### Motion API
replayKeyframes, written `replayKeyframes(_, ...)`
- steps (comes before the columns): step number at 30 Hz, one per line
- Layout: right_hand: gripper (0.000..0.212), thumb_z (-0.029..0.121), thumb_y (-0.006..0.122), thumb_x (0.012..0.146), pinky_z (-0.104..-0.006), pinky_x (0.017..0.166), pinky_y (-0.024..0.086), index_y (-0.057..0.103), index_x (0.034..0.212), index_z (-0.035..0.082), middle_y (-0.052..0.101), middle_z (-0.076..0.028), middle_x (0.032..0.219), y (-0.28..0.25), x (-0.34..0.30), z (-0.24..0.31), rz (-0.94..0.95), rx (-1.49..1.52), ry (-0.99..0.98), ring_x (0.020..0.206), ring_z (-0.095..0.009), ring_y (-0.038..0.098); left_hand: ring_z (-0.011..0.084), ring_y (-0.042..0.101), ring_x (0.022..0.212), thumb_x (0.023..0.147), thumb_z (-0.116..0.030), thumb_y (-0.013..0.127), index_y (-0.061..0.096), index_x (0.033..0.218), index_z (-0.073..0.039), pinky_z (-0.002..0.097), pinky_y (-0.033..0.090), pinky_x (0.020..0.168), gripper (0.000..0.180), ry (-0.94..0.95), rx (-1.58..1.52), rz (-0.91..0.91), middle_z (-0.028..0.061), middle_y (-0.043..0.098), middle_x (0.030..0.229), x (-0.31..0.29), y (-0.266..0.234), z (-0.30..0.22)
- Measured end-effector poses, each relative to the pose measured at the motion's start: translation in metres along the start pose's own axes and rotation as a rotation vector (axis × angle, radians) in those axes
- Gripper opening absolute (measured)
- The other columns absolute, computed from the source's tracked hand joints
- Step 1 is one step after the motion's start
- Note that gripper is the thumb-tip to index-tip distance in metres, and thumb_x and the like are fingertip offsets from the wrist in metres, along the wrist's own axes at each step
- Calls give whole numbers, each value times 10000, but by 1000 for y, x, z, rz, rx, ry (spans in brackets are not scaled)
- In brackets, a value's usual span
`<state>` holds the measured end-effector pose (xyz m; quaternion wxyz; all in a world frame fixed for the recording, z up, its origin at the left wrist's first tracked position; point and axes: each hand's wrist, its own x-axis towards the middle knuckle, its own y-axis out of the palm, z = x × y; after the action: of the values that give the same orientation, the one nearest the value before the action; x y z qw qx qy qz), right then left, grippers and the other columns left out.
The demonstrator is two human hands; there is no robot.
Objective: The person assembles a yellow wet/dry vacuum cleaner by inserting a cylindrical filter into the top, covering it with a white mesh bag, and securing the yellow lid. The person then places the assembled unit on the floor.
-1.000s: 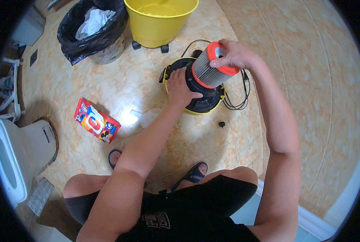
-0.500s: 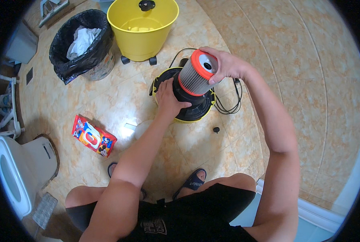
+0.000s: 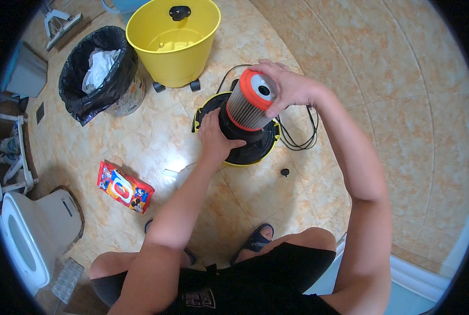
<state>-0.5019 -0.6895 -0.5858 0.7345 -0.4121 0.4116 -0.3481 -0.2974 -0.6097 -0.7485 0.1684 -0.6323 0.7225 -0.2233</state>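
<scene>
Pointing upward (long axis nearly upright), the filter (image 3: pixel 245 109) sits between right fingers (image 3: pixel 268 68), left fingers (image 3: pixel 212 121) clasping the black mount (image 3: pixel 241 135).

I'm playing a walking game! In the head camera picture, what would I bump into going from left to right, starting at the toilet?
Toilet → red packet → left hand → pleated filter → right hand.
</scene>
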Motion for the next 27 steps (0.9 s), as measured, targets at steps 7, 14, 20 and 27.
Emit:
replayKeyframes(7, 983, 207, 833, 529, -369, 978, 463, 375, 1390, 79, 501, -138, 1333, -4, 9, 13, 93, 139, 31, 1206, -286, 508, 355, 528, 1144, 408, -191, 928, 473, 1256, 7, 424, 422, 990, 982, 28, -16, 15, 177, 568, 1205, 1, 0, 1)
replayKeyframes(14, 990, 79, 841, 464, -346, 1001, 429, 424, 1361, 114, 553, -107, 1241, 13, 10, -15, 65, 551, -197, 1157, -249, 527, 357, 529, 1144, 406, -191, 926, 475, 1264, 15, 417, 419, 998, 991, 21, -20, 4, 177, 564, 1216, 1, 0, 1)
replayKeyframes(20, 1007, 210, 867, 474, -361, 941, 462, 415, 1369, 114, 616, -141, 1169, -2, 9, 3, 142, 287, 53, 1085, -305, 584, 337, 478, 1196, 391, -230, 917, 465, 1342, -111, 434, 370, 1017, 1060, 54, -42, 54, 141, 535, 1255, 3, -1, 6)
replayKeyframes(27, 1014, 348, 865, 504, -375, 925, 459, 388, 1367, 113, 608, -124, 1188, 4, 1, 6, 108, 191, 136, 1094, -272, 578, 335, 490, 1209, 421, -297, 906, 491, 1344, -138, 438, 364, 1041, 1025, 129, 54, 121, 151, 531, 1292, 8, -1, 19)
